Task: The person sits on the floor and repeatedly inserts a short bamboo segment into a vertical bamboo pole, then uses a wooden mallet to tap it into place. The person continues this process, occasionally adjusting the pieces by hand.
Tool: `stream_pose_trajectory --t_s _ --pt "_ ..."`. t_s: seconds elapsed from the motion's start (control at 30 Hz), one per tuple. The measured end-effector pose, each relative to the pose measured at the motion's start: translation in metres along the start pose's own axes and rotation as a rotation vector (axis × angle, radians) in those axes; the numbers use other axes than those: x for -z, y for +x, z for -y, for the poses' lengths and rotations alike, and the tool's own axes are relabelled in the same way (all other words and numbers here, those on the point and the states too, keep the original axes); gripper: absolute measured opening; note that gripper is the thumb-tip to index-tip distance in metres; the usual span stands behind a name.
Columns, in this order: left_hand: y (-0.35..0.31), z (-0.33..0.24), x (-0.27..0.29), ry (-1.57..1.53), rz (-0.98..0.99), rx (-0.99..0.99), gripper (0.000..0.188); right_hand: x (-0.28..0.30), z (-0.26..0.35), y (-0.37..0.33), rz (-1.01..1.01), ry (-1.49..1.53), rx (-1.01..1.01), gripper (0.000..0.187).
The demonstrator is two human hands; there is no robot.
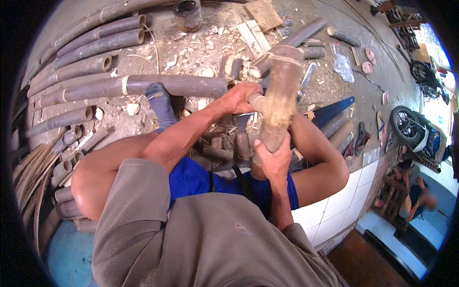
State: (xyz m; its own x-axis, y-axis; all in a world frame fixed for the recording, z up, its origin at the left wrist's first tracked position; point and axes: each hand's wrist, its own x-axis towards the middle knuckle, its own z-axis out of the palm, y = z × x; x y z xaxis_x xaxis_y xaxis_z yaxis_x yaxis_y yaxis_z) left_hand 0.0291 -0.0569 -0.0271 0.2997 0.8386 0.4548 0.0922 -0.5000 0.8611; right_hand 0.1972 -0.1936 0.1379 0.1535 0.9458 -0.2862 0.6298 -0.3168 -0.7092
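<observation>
A thick piece of brown bamboo (285, 71) stands tilted in front of me, above my right thigh. Its lower part is scraped to a pale, fibrous surface. My right hand (275, 155) is wrapped round its lower end. My left hand (240, 99) is closed on a short, round wooden handle (256, 101), whose end meets the bamboo's side. The rest of that tool is mostly hidden, so its kind is unclear. Below the hands lie short bamboo offcuts (217, 152) and shavings.
Long bamboo poles (95, 45) lie at the left, near a bundle of thin strips (36, 179). A blue saw blade (331, 113) rests right of the bamboo. Beyond are a dark container (187, 16) and a clear plastic bag (343, 67). A motorcycle (420, 129) and another person (418, 201) are at the right.
</observation>
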Motion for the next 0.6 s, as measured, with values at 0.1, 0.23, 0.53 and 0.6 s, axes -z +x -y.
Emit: stream_pose_trajectory --t_s 0.1,0.23,0.53,0.6 --pt "-0.004 -0.016 -0.006 0.022 0.137 0.026 0.037 0.009 -0.001 -0.013 -0.081 0.078 0.056 0.079" --pt "-0.004 -0.021 -0.015 0.060 0.116 -0.084 0.038 0.020 0.011 -0.022 -0.092 0.107 0.065 0.076" --pt "-0.001 -0.015 0.005 0.081 0.195 -0.030 0.037 0.022 0.013 -0.027 -0.060 0.109 0.125 0.074" --pt "-0.002 -0.014 0.006 0.059 0.192 -0.028 0.037 0.012 0.006 -0.028 -0.087 0.110 0.127 0.075"
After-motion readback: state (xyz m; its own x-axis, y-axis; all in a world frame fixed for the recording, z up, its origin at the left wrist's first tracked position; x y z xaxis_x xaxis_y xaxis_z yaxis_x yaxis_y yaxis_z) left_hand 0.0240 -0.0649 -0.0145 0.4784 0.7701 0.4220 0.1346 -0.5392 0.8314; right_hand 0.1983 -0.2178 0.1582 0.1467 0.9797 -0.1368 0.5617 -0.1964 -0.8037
